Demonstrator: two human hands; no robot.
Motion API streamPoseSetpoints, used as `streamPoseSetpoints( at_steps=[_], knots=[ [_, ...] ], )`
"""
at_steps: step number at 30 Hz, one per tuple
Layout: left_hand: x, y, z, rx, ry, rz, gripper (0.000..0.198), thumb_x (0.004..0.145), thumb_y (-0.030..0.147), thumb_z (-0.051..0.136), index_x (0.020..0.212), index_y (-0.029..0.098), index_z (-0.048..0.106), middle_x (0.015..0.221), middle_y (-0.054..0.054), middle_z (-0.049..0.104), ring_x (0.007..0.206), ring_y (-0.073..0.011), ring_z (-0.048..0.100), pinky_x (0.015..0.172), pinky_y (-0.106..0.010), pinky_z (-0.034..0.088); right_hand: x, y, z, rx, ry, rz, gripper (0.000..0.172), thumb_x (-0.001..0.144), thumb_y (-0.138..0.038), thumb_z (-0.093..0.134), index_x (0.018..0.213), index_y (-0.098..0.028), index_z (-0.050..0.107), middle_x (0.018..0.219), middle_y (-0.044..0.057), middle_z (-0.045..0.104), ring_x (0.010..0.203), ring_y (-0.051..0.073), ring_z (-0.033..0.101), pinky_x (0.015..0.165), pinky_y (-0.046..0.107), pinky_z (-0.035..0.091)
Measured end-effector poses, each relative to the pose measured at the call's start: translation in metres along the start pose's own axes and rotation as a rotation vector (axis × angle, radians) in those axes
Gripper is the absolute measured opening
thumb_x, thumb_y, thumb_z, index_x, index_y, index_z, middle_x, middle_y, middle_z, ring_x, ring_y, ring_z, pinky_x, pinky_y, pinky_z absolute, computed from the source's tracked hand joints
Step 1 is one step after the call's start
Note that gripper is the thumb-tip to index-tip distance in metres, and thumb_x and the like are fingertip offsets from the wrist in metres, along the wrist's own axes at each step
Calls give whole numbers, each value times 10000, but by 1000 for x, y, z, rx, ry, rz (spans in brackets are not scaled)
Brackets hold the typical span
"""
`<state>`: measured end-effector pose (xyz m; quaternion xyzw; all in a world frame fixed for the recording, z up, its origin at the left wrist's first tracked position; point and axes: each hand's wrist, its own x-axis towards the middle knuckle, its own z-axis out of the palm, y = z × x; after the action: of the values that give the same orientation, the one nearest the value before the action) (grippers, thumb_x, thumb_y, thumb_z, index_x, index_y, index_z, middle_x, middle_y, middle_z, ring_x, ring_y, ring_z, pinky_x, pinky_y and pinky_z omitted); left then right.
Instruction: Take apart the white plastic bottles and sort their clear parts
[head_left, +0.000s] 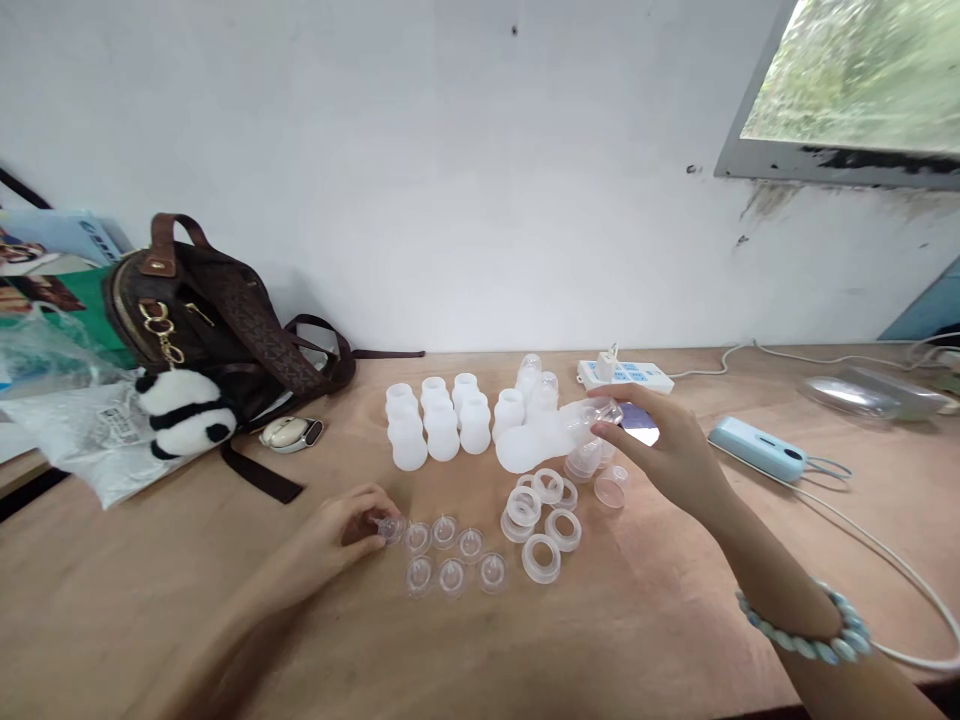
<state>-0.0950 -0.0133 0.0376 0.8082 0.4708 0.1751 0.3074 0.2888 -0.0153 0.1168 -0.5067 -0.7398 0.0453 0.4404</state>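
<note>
My left hand [361, 522] has its fingers closed on a clear bottle nipple [391, 530] at the left end of a group of nipples [451, 576] on the table. My right hand [664, 440] grips the clear cap end of a white baby bottle [534, 445], which is tilted on its side with its base to the left. Below that bottle lie several translucent collar rings [541, 558], some stacked. Beside them, under my right hand, are clear caps [611, 487]. Open white bottles [442, 430] stand in rows behind, and capped bottles [530, 378] stand behind the held one.
A brown backpack [225, 320] with a panda plush [187, 412] leans at the left, by a plastic bag [97, 430] and a watch-like item [292, 433]. A power strip [626, 376], a blue device [759, 449] and a white cable [892, 565] lie at the right.
</note>
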Motion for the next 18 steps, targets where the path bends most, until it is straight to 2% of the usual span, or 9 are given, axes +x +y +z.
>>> streamPoseSetpoints(
  at_steps=[3, 8, 10, 12, 15, 17, 18],
  knots=[
    [-9, -1, 2, -30, -58, 9, 154, 834, 279, 575, 948, 221, 660, 964, -40, 629, 873, -210, 584, 779, -300, 468, 1, 0, 0, 17, -1, 16, 258, 876, -439, 594, 1029, -248, 678, 947, 41, 729, 866, 251, 656, 761, 395, 489],
    [-15, 2, 12, -49, -70, 27, 141, 791, 315, 586, 849, 208, 655, 883, -42, 630, 833, -215, 562, 775, -311, 461, 1, -2, 3, 50, -5, -10, 225, 871, -416, 610, 1011, -253, 674, 956, 33, 732, 872, 246, 660, 777, 391, 486],
    [-16, 0, 13, -69, -106, 37, 179, 775, 331, 605, 896, 213, 663, 892, -41, 631, 838, -220, 562, 775, -314, 458, 1, -2, 5, 70, -8, -15, 220, 871, -410, 616, 1016, -255, 673, 964, 29, 731, 883, 245, 659, 802, 397, 481],
    [-17, -2, 10, -84, -100, 26, 283, 775, 338, 616, 1037, 237, 647, 956, -41, 638, 874, -231, 562, 788, -317, 459, 0, -2, 7, 103, -7, -10, 228, 874, -413, 616, 1026, -251, 669, 970, 29, 728, 890, 245, 657, 821, 400, 476],
    [-17, 5, -1, -22, 67, -41, 395, 788, 347, 601, 1176, 278, 581, 989, -32, 637, 881, -240, 550, 765, -314, 460, -2, -2, 14, 166, 7, 13, 234, 882, -415, 603, 1030, -242, 662, 973, 36, 723, 894, 244, 654, 807, 387, 477],
    [-15, 22, -9, 60, 239, -60, 362, 800, 384, 575, 1145, 275, 578, 918, -29, 622, 822, -236, 535, 702, -305, 446, -6, -2, 20, 224, 21, 30, 232, 885, -404, 600, 1035, -234, 654, 997, 47, 719, 931, 248, 652, 803, 374, 481],
    [-14, 34, -12, 86, 285, -43, 341, 814, 407, 562, 1126, 270, 576, 903, -30, 613, 805, -234, 529, 679, -300, 438, -8, -3, 24, 254, 22, 38, 230, 886, -397, 601, 1038, -231, 650, 1009, 52, 718, 956, 251, 651, 806, 369, 484]
  ],
)
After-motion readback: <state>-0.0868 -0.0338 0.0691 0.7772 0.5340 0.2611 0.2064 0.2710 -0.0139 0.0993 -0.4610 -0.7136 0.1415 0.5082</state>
